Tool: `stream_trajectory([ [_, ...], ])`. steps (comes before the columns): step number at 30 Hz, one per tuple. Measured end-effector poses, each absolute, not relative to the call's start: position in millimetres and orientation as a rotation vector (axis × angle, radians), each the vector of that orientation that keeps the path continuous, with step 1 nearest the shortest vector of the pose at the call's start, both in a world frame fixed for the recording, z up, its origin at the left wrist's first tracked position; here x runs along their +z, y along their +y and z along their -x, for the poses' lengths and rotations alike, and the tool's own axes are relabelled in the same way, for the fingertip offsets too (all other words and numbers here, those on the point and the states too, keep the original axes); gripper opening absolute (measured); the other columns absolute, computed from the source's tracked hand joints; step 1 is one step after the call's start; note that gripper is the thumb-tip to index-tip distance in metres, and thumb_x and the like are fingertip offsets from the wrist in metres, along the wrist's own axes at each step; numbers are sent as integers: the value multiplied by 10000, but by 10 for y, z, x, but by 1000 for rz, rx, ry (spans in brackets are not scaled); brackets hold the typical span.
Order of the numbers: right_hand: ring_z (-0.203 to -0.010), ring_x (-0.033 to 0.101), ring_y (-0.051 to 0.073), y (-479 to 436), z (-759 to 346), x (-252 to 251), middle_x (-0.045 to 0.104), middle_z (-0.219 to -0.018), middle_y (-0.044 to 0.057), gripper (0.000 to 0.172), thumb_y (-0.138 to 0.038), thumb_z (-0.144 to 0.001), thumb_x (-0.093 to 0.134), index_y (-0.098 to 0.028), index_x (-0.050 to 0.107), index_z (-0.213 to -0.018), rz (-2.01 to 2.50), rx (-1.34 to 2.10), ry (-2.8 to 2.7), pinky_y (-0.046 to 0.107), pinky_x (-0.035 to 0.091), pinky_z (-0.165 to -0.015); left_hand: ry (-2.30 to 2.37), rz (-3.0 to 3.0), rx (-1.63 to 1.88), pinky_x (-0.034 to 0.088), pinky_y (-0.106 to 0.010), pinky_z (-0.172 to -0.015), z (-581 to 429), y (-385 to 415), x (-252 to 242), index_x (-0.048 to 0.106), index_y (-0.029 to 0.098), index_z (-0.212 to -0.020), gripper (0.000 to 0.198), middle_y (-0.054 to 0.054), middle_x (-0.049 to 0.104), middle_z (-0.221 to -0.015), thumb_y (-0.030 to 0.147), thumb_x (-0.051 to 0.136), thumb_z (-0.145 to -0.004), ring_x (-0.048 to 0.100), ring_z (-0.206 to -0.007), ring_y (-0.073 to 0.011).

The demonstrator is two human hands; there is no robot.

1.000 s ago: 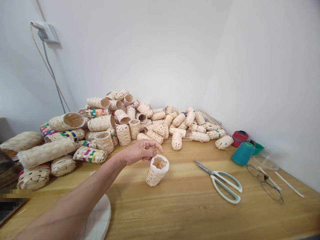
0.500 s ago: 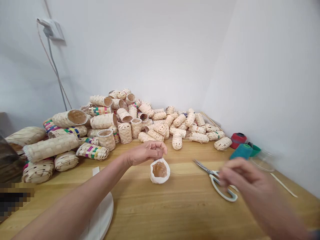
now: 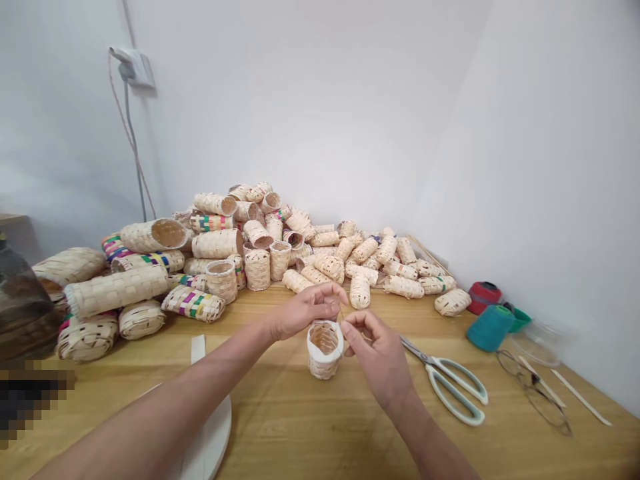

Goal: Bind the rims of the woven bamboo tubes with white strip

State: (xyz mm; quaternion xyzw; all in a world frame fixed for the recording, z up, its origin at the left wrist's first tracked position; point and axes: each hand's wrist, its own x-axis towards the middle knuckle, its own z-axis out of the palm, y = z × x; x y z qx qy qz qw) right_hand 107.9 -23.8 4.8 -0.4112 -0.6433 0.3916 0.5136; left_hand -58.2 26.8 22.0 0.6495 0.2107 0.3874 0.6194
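A small woven basket (image 3: 323,368) with a white cloth-like band round its rim is in the middle, its mouth tilted toward me. My left hand (image 3: 310,312) is closed on the far side of that rim. At the rim's right side, my right hand (image 3: 375,353) is pinched close against the band. A thin strand seems to run between the fingertips of both hands. Whatever sits in the right pinch is too small to make out. Scissors (image 3: 447,383) with pale green handles lie just right of my right hand.
Many woven baskets (image 3: 215,243) are heaped along the wall. Teal (image 3: 489,328) and red (image 3: 484,297) thread spools, eyeglasses (image 3: 535,390) and thin strips (image 3: 583,398) lie at right. A white round board (image 3: 217,427) lies under my left forearm.
My right hand has come left from over the scissors to the basket's rim, uncovering the eyeglasses. The basket has tipped more upright, and the view has shifted slightly.
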Motion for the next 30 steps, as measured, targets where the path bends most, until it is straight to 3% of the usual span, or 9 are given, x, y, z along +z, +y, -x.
stream_trajectory([
  [8, -561, 518, 127, -255, -1050, -7, 566, -615, -7, 330, -452, -660, 669, -151, 633, -789, 1046, 1203, -1261, 221, 469, -460, 520, -1583, 999, 330, -209, -573, 485, 216, 199, 509, 192, -966, 276, 52, 421, -664, 399, 604, -811, 413, -594, -91],
  [13, -482, 449, 101, -276, -1134, 131, 511, -516, -26, 308, -442, -639, 639, -138, 648, -686, 1189, 1110, -1346, 223, 445, -454, 516, -1663, 1035, 308, -224, -581, 432, 199, 172, 486, 198, -1013, 301, 56, 373, -649, 433, 557, -838, 377, -595, -101],
  [17, -460, 433, 101, -290, -1210, 160, 472, -478, -37, 318, -438, -649, 616, -135, 680, -716, 1237, 1033, -1446, 225, 424, -454, 516, -1672, 1087, 310, -231, -591, 400, 184, 172, 475, 193, -1021, 292, 51, 373, -663, 421, 540, -850, 384, -617, -107],
  [30, -573, 464, 126, -177, -1360, 132, 613, -681, 12, 199, -345, -775, 604, -203, 735, -826, 1083, 984, -1759, 231, 383, -510, 475, -1668, 1103, 314, -238, -582, 361, 187, 149, 416, 201, -1056, 282, 56, 365, -664, 414, 484, -885, 371, -592, -103],
])
